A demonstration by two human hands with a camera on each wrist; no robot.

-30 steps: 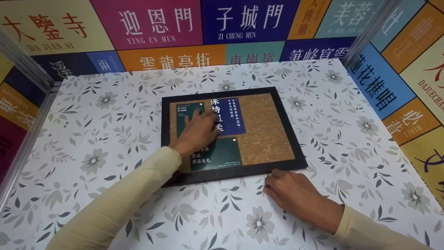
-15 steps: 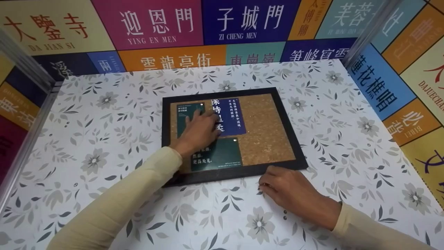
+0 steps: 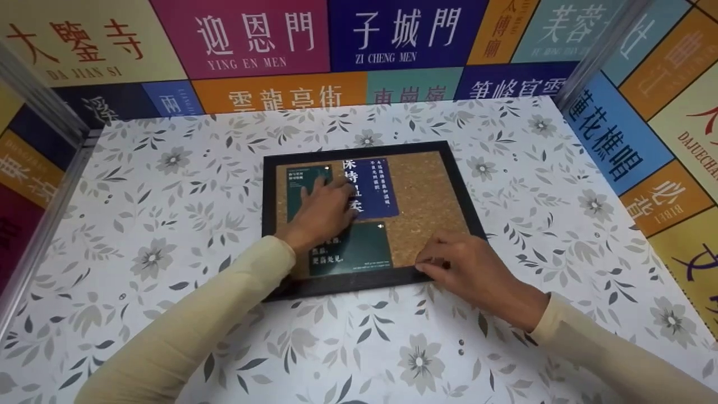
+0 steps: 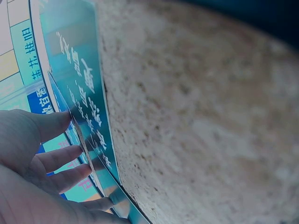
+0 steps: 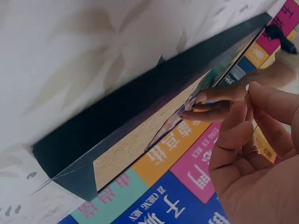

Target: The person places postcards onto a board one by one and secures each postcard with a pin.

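A cork board [image 3: 426, 196] with a black frame [image 3: 373, 279] lies flat on the table in the head view. My left hand [image 3: 324, 210] rests with spread fingers on the cards at its left. Under and beside it are an upper green card [image 3: 300, 182], a blue card [image 3: 381, 193] with white writing, and a lower green card [image 3: 359, 249]; the hand partly hides them. Over the board's lower right edge is my right hand [image 3: 468, 266]. Its thumb and finger pinch a small white object [image 5: 247, 87], too small to identify, in the right wrist view.
The tabletop [image 3: 168, 235] wears a white cover with grey flowers and leaves. Panels with large coloured lettering [image 3: 258, 39] stand behind the table and on both sides. White spots show at the upper right corners of both green cards.
My right hand has risen from the table in front of the board to above its lower right edge. The left hand and the cards have stayed in place.
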